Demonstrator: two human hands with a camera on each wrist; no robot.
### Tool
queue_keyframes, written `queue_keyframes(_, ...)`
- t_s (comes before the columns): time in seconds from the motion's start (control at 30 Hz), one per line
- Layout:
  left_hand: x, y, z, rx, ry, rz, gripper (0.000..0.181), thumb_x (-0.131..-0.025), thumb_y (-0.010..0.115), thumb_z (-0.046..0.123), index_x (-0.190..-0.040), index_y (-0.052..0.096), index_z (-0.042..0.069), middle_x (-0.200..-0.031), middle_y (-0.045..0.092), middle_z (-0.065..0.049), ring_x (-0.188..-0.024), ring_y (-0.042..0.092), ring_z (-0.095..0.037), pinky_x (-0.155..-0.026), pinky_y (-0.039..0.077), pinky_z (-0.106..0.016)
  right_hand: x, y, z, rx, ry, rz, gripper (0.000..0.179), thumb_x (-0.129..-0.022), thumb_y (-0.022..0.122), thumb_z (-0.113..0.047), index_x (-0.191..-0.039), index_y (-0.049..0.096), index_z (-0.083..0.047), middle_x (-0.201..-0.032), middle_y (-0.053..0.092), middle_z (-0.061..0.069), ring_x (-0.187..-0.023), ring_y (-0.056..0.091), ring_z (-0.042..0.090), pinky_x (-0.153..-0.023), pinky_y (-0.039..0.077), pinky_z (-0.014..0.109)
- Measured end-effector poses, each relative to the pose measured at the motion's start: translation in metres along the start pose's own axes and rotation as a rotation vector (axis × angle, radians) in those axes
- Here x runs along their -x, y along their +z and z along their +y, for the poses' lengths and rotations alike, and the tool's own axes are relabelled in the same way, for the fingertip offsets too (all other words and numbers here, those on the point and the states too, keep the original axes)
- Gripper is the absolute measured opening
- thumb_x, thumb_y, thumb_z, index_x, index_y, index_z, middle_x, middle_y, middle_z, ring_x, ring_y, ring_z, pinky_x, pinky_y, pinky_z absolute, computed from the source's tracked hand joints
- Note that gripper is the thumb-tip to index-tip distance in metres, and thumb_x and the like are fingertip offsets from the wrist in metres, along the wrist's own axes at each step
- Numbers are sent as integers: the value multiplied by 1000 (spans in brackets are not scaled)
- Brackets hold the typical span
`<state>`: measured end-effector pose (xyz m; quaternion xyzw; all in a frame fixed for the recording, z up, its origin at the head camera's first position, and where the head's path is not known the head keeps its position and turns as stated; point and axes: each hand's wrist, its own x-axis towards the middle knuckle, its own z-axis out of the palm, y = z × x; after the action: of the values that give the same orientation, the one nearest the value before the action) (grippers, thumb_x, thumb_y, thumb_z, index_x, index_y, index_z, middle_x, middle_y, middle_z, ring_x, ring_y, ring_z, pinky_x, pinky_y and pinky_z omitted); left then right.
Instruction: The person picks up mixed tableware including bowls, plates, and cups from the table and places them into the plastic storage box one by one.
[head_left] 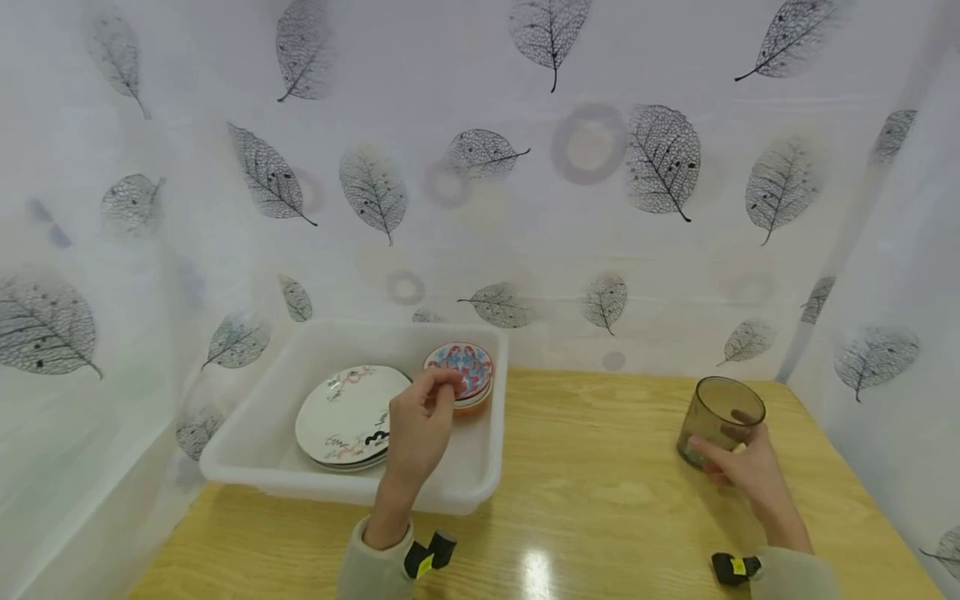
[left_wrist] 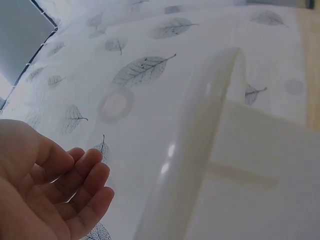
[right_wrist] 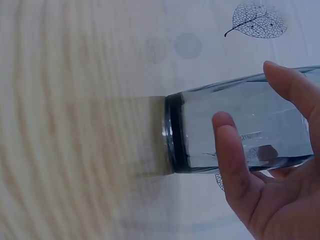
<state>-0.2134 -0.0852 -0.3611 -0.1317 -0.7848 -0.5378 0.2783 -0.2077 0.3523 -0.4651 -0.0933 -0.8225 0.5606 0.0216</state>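
A tinted, see-through drinking glass [head_left: 708, 425] stands at the right of the table, its mouth upward. My right hand [head_left: 750, 479] grips it from the right side, thumb and fingers around its wall. In the right wrist view the base of the glass [right_wrist: 176, 132] is at or very near the wood; I cannot tell if it touches. My left hand [head_left: 422, 425] hovers over a white plastic bin [head_left: 491, 454], its fingers loosely bent and holding nothing. Patterned white plates [head_left: 348, 404] lie stacked in that bin. Beside them is a stack of small dishes [head_left: 465, 367], the top one red and blue.
The bin stands on the left of a wooden table [head_left: 592, 500]. A white, leaf-printed sheet [head_left: 480, 225] hangs behind the table and along both sides, close to the bin's far wall.
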Motion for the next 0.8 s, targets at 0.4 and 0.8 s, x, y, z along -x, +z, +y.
queue_keyframes(0.4, 2, 3, 1, 6, -11, -19, 18, -94, 56, -5, -97, 72, 4, -87, 72, -4, -81, 67, -14, -68, 54, -22, 9, -2, -12, 22, -4, -108, 98, -94, 68, -23, -153, -6, 4, -147, 15, 47, -73, 72, 23, -65, 60, 35)
queue_keyframes(0.8, 2, 3, 4, 19, -15, -25, 19, -94, 56, -5, -98, 72, 4, -88, 73, -5, -82, 69, -14, -69, 55, -22, 15, 6, -19, 50, -6, -159, 96, -94, 69, -22, -153, -1, 4, -146, 22, 46, -76, 72, 28, -66, 60, 39)
